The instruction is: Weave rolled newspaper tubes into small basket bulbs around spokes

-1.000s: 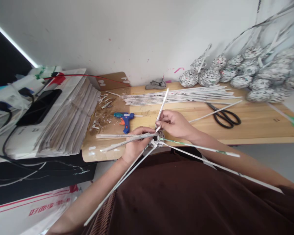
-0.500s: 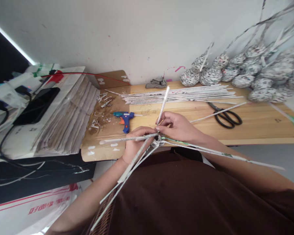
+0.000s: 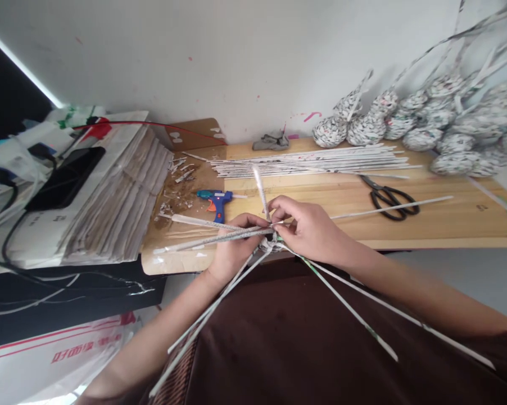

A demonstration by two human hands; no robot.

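Left hand (image 3: 233, 246) had a grip on the weave (image 3: 270, 246), right hand (image 3: 307, 226) was pinching a strip (image 3: 278, 223) right by it. Glue gun (image 3: 222, 199) and scissors (image 3: 377, 190) lay on the table (image 3: 447, 225).

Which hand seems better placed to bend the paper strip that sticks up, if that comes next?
Probably the right hand: it pinches paper near the base of that paper strip. The left hand is occupied with the woven piece, other strips lying across it.

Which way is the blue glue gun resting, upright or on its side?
On its side: the glue gun lies flat, handle and orange trigger showing in profile.
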